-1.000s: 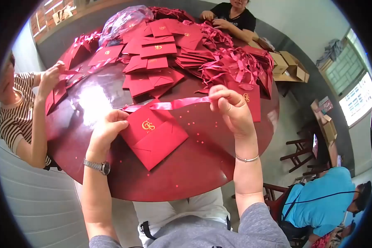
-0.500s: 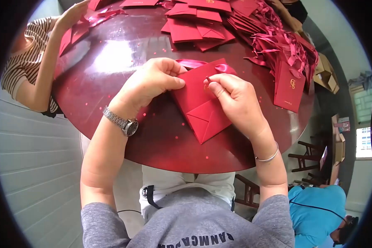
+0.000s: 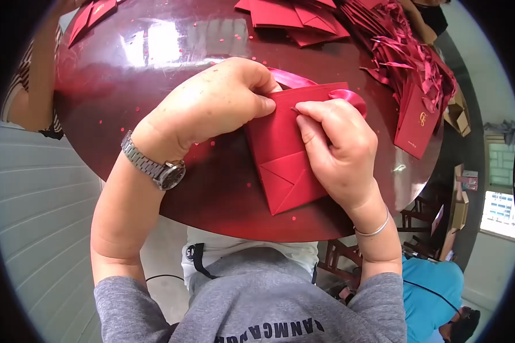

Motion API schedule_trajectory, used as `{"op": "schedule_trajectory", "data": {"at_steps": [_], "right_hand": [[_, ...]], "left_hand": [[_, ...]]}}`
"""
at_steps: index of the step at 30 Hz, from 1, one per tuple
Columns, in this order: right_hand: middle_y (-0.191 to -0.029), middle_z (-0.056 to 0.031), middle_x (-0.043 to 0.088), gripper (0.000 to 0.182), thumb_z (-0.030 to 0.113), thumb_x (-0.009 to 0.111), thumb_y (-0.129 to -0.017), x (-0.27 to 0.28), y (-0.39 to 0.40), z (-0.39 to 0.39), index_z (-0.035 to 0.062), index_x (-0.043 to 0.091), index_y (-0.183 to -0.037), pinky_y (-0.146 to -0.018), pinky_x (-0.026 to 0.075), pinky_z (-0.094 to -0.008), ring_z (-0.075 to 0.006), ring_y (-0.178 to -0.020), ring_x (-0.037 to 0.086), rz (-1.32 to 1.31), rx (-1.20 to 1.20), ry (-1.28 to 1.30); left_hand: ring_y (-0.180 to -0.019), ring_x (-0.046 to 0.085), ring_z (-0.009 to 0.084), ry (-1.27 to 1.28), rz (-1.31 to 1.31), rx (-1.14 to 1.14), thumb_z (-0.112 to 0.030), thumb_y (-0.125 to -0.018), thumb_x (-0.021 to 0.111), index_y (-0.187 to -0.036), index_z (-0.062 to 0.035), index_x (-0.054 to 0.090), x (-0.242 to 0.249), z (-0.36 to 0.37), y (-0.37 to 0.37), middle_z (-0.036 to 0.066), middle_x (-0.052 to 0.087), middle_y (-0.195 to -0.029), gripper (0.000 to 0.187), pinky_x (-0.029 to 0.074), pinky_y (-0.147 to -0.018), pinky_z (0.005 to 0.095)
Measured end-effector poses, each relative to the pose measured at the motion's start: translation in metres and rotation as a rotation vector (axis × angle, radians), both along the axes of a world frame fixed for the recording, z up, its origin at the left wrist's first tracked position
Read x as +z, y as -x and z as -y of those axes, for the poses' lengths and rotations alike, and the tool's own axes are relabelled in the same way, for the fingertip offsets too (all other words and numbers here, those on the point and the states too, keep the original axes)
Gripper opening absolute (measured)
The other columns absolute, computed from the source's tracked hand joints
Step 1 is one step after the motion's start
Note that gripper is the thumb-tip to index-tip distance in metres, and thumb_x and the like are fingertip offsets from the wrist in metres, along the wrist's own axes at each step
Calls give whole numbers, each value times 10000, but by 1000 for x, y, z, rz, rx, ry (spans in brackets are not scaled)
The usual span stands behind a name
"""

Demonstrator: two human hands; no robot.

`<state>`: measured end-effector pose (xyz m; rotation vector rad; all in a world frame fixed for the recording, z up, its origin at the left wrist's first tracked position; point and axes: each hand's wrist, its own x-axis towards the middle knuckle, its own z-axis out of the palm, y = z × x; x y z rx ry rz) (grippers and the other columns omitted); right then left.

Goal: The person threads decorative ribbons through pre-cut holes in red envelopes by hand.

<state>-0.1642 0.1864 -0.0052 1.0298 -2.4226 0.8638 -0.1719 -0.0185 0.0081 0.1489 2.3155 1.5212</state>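
A red paper gift bag [image 3: 277, 134] lies flat and folded at a slant before me, its folded bottom towards me. My left hand [image 3: 226, 100] is closed on its upper left edge, thumb on top and fingers partly hidden behind. Over the bag's upper face, my right hand [image 3: 343, 151] pinches with thumb and forefinger; a tiny dark tip shows there, too small to name. A shiny pink-red ribbon [image 3: 294, 79] arches behind the bag's top edge, and a ribbon loop [image 3: 350, 99] shows beside my right knuckles.
The round dark red table [image 3: 212, 194] carries scattered small red dots. More red bags [image 3: 286, 16] lie at the far side, and a fanned pile of bags with ribbons [image 3: 409, 86] lies at the right. Other people's arms [image 3: 42, 74] show at the left and far right.
The view has shifted closer to the table. The bag and both hands appear larger; the right fingers still pinch near the bag's upper part, and the left hand keeps its hold.
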Motion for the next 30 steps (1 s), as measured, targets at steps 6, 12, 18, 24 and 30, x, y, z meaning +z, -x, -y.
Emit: {"op": "schedule_trajectory", "data": {"at_steps": [6,12,18,24,30], "right_hand": [[-823,-95,664,188,-54,705,-759,1,-5,1,0,653,-931,-672,512,-304,-218,-728,643,45,-61,78],[-807,-104,653,184,-76,699,-752,0,2,-2,3,652,-911,-663,507,-311,-235,-720,635,-93,86,2],[-793,-111,646,172,-72,705,-751,1,-1,-2,0,660,-901,-651,504,-321,-252,-709,628,-140,98,-66],[-797,-115,644,153,-62,702,-762,-1,2,-1,0,649,-891,-665,508,-329,-264,-728,632,-164,57,-65],[-814,-115,643,132,-53,695,-776,-3,4,-1,5,629,-873,-685,511,-340,-275,-747,636,-187,37,-71]], "left_hand": [[-830,563,79,-231,77,-26,-8,-859,569,-995,31,644,-7,-3,1,6,631,-894,161,467,-796,227],[-861,582,88,-253,129,-44,-16,-847,571,-1035,42,647,-7,-2,3,30,650,-941,211,470,-816,227],[-859,588,96,-218,95,-25,-28,-835,580,-1027,54,649,-10,-4,2,41,656,-933,219,471,-818,234],[-843,611,122,-256,169,16,-39,-810,570,-1040,76,642,-4,-6,0,81,666,-936,267,486,-809,252],[-851,624,136,-289,178,-42,-21,-822,551,-1081,87,628,-7,-7,-1,98,670,-956,291,505,-802,267]]}}
